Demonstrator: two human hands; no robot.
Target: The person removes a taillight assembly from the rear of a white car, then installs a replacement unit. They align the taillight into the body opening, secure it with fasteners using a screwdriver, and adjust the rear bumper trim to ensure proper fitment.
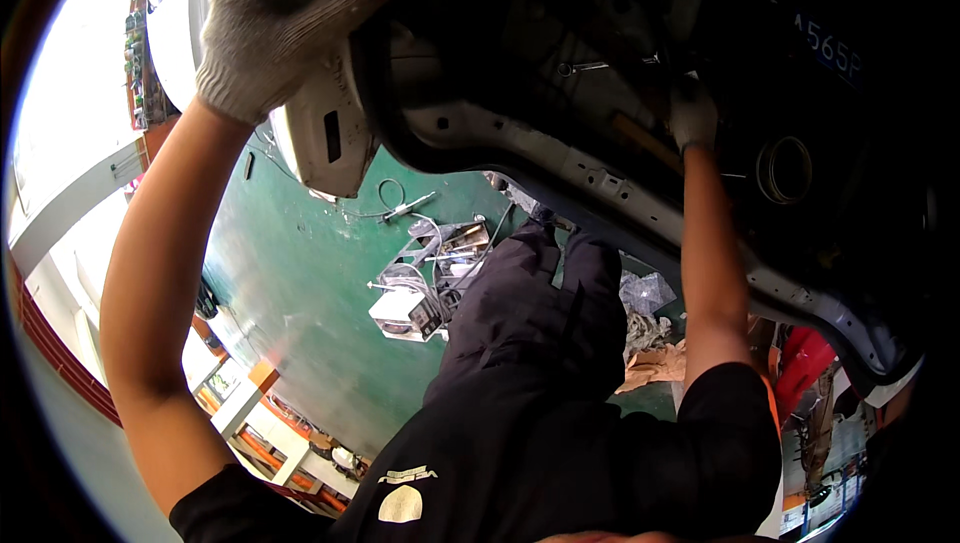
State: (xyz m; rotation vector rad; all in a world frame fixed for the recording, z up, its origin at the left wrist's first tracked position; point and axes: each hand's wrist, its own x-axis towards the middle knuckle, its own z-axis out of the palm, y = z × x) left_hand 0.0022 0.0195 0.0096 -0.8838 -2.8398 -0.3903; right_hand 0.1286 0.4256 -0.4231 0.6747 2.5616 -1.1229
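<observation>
Head view: I reach inside a car [600, 181], a wrench [590, 68] lying near my right grip [693, 115].
My left grip [275, 33] is spread wide by the pale corner [325, 148]; shadow hides the right's hold, so a blind nudge might send the wrench sliding.

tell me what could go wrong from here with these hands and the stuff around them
The right hand reaches into the dark vehicle body, so it might scrape against something hard to see there; what it holds is unclear.
The wrench shows near that hand and, if loose, could be knocked down.
Tangled cables on the equipment near the person's legs might snag a foot.
</observation>
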